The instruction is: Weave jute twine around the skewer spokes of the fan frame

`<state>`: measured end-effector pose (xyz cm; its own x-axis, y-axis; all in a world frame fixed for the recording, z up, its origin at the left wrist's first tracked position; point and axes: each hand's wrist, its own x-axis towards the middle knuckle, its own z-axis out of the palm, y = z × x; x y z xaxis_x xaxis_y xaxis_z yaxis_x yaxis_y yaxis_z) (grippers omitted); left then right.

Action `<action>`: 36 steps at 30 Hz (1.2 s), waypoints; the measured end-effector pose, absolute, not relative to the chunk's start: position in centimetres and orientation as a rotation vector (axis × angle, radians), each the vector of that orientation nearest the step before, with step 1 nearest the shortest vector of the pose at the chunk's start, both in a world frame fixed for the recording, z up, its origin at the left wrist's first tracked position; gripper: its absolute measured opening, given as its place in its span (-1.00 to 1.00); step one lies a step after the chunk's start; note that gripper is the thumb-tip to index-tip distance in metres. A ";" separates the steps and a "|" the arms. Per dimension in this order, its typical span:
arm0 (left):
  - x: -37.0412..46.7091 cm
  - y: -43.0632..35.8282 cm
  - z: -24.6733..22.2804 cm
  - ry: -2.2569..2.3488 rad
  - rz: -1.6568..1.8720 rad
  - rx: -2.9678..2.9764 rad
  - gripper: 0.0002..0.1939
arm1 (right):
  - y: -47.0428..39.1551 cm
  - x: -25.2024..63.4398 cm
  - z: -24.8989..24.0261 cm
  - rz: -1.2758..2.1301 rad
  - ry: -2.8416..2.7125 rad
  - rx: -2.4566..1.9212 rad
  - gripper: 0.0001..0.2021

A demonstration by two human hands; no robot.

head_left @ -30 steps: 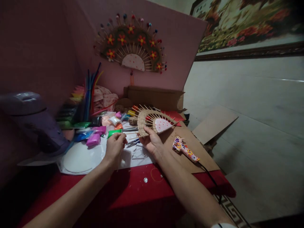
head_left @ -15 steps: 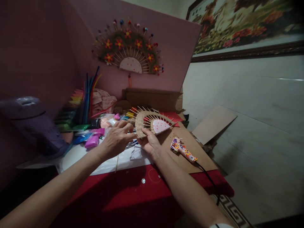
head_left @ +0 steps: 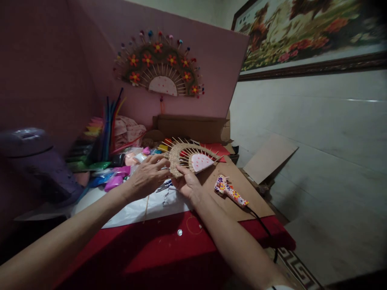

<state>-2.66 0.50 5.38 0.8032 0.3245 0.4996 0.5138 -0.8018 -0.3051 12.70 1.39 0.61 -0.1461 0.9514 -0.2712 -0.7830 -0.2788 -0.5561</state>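
A handmade fan (head_left: pixel 202 162) of thin wooden sticks is held tilted above the table. Tan twine (head_left: pixel 174 159) is woven in a curved band through its sticks, and a white half-circle with pink dots forms its base. My right hand (head_left: pixel 188 183) grips the band's lower end from below, thumb on top. At the fan's left edge, my left hand (head_left: pixel 149 173) has its fingers bent and drawn together against the band; whatever is between the fingertips is hidden. A flower-patterned glue gun (head_left: pixel 231 191) lies on cardboard to the right, its black cord running off the table edge.
A finished fan with orange flowers (head_left: pixel 157 60) hangs on the pink board behind. Bags of coloured clay (head_left: pixel 116 179) and pipe cleaners (head_left: pixel 110 125) crowd the left, beside a purple bottle (head_left: pixel 39 169). Scissors (head_left: pixel 165 185) lie under my hands. A small clear disc (head_left: pixel 179 232) rests on the red cloth (head_left: pixel 151 249).
The left fingers have straightened a little at the fan's edge. My right hand keeps its hold on the fan. The whole view has shifted slightly.
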 end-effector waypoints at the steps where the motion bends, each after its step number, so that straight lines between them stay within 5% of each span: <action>1: -2.7 0.4 5.6 -0.633 -0.566 -2.583 -0.86 | 1.4 12.7 0.6 1.743 -0.338 -0.701 -0.97; 36: -2.4 1.9 6.4 -0.833 -0.494 -2.992 -0.88 | 1.4 12.8 0.0 1.773 -0.429 -0.812 -0.98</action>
